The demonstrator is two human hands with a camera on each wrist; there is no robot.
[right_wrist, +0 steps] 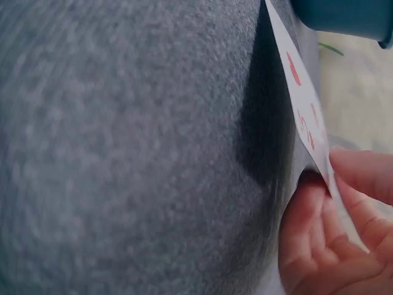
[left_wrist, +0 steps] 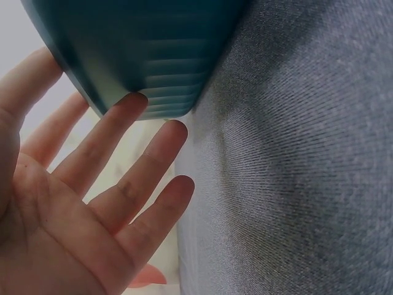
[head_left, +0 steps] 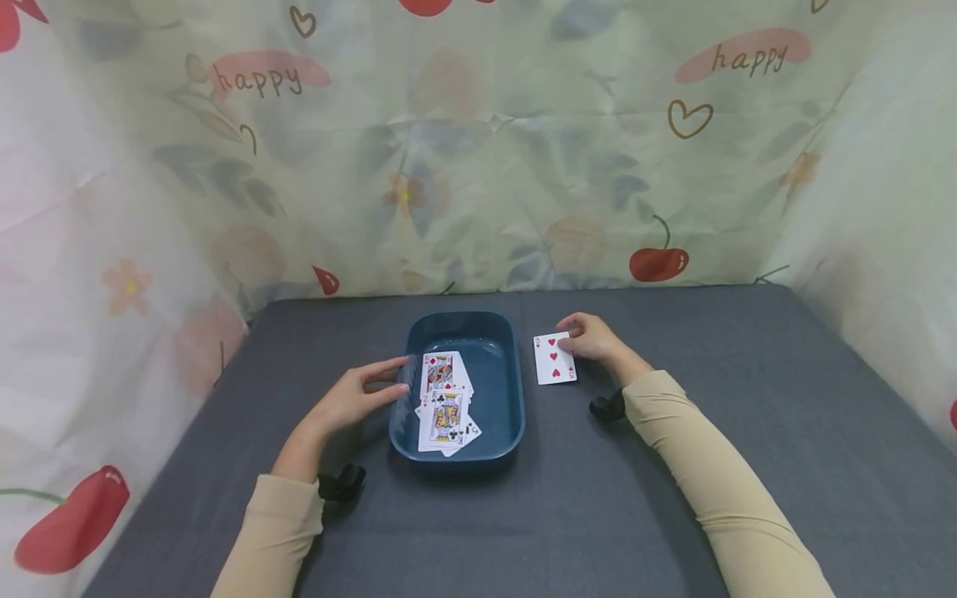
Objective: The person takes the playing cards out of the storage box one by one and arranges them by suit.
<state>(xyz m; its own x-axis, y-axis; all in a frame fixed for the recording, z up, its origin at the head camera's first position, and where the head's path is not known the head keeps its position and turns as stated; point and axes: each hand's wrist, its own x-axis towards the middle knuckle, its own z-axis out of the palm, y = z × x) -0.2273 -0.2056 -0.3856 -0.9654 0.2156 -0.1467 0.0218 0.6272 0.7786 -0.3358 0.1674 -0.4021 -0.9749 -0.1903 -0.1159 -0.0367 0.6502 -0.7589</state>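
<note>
My left hand (head_left: 351, 400) is at the left rim of a dark blue rectangular tray (head_left: 493, 378). Its fingers are spread and mostly straight, some fingertips against the tray's outer wall (left_wrist: 166, 61) in the left wrist view. Inside the tray, toward its left side, lies a loose overlapping pile of face-up playing cards (head_left: 447, 415), a king of clubs on top. Right of the tray, my right hand (head_left: 596, 340) pinches a hearts playing card (head_left: 548, 372) by its upper right part. The right wrist view shows that card (right_wrist: 298, 86) tilted, its shadow on the cloth.
Dark grey cloth (head_left: 568, 515) covers the table. A patterned curtain with cherries and hearts (head_left: 493, 191) hangs behind the table and along both sides. Black straps with small devices (head_left: 342, 483) sit on both wrists, below beige sleeves.
</note>
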